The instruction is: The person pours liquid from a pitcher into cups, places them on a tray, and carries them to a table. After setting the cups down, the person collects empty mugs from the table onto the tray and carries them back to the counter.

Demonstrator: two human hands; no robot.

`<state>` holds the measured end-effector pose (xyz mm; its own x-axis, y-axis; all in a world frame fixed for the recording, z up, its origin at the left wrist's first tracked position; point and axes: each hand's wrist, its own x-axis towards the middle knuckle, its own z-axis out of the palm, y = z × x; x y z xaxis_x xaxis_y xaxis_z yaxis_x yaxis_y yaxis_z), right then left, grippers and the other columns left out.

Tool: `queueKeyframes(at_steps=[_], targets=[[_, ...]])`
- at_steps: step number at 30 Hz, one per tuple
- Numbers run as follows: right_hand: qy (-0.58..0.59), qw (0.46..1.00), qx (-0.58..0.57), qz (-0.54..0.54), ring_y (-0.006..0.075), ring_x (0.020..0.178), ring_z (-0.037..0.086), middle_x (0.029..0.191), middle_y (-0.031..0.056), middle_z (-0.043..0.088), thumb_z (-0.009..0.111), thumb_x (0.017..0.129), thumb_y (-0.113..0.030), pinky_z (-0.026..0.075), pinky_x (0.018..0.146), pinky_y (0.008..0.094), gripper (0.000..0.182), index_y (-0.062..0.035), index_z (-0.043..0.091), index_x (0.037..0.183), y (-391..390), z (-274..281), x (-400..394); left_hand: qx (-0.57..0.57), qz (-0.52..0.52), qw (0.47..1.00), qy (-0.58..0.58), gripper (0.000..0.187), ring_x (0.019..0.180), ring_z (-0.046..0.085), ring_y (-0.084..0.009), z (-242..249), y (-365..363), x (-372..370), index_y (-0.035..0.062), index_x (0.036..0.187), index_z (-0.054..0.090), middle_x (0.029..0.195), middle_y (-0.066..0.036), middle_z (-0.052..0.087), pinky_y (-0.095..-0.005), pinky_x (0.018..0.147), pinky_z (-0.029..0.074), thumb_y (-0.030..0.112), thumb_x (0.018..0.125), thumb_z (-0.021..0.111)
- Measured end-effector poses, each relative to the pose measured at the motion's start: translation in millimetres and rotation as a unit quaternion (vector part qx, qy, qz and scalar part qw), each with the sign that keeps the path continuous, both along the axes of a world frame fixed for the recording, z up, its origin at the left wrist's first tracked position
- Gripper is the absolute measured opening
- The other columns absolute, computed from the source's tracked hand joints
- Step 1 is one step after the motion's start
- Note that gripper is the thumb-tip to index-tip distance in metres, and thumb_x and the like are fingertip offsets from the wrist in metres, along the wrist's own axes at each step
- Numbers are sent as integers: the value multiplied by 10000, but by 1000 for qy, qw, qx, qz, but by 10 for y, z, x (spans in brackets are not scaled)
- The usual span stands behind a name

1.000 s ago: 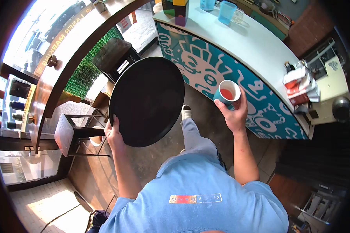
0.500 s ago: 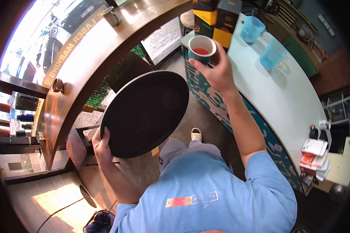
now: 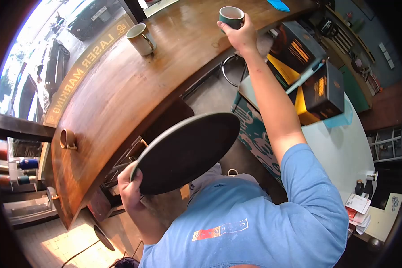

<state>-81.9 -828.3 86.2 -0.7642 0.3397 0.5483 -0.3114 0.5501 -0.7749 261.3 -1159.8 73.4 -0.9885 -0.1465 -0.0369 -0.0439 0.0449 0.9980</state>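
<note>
My right hand [image 3: 242, 36] is closed around a green cup [image 3: 231, 23] with a white inside, held over the far part of the wooden counter [image 3: 116, 94]. What the cup holds is hard to make out now. With my left hand [image 3: 130, 185] I grip the rim of a round black tray [image 3: 192, 152], thumb on its dark face. The tray is tilted and bears nothing on that face. A shiny metallic mug [image 3: 141, 40] stands on the counter to the left of the cup. Farther left on the same counter is a small brown cup [image 3: 68, 139].
Black and yellow boxes [image 3: 319, 91] stand on the white table [image 3: 344, 149] to my right, beside my right arm. A bright blue flat item [image 3: 278, 5] lies at the counter's far end. Papers [image 3: 358, 204] are stacked at right.
My right hand has carried the cup from near the white table to over the wooden counter. The tray has swung lower and to the right. My view has turned toward the counter.
</note>
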Motion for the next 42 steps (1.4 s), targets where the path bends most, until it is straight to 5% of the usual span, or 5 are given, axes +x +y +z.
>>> queueKeyframes(at_steps=[29, 34, 37, 39, 42], targets=[[-51, 992, 19, -116, 263, 1009, 615, 1078, 118, 647, 851, 599, -320, 484, 859, 381, 626, -84, 578, 1111, 314, -332, -2059, -18, -118, 992, -43, 294, 567, 469, -66, -127, -248, -1000, -91, 1002, 632, 639, -13, 537, -209, 528, 342, -13, 725, 574], [10, 974, 85, -211, 332, 1139, 528, 1249, 225, 515, 849, 596, -344, 454, 908, 419, 923, -34, 363, 1318, 351, -573, -2153, -29, -130, 989, -61, 272, 649, 527, -91, -125, -234, -894, -89, 1006, 625, 716, -43, 598, -223, 603, 396, 10, 757, 582], [9, 987, 6, -163, 329, 1182, 495, 1306, 223, 466, 830, 632, -332, 433, 944, 425, 911, -50, 348, 1352, 134, -345, -1783, -22, -95, 994, -49, 271, 680, 541, -92, -144, -206, -796, -90, 1016, 621, 732, -41, 613, -218, 639, 407, 12, 769, 579], [-35, 989, -92, 109, 342, 1281, 398, 1419, 229, 341, 741, 760, -292, 348, 1044, 386, 913, -80, 177, 1445, -75, -178, -1377, -6, -85, 994, -66, 271, 756, 557, -92, -152, -216, -731, -86, 1038, 616, 804, -40, 629, -215, 693, 418, 10, 789, 566], [-8, 986, -107, 131, 121, 859, 607, 941, 70, 663, 770, 750, -300, 481, 761, 252, 415, -12, 639, 1019, -470, -189, -885, -5, -46, 997, -58, 260, 786, 560, -99, -139, -130, -594, -85, 1056, 608, 846, -48, 637, -228, 729, 428, 15, 823, 553]])
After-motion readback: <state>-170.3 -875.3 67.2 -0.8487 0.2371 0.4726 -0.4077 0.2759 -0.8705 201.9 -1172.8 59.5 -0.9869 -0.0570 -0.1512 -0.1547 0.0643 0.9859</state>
